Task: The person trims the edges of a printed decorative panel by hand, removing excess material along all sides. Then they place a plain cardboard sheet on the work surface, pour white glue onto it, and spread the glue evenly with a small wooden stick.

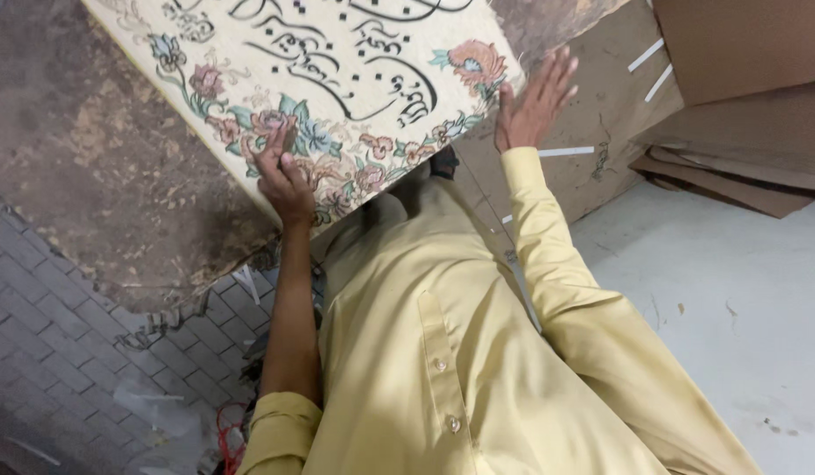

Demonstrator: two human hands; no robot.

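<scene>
A large cream panel with black calligraphy and a floral border of pink and blue flowers fills the top middle. My left hand lies on its flowered lower edge, fingers on top and close together, gripping that edge; the thumb is hidden. At the panel's right corner my right hand stands open, fingers spread, its palm against the edge by a pink flower. Both arms come up from my yellow shirt, the left sleeve rolled up, the right one long.
A worn brown sheet lies under the panel at the left, over grey brick paving. Cardboard sheets with white strips are stacked at the top right. A pale floor spreads to the right. Red wire shows at the bottom.
</scene>
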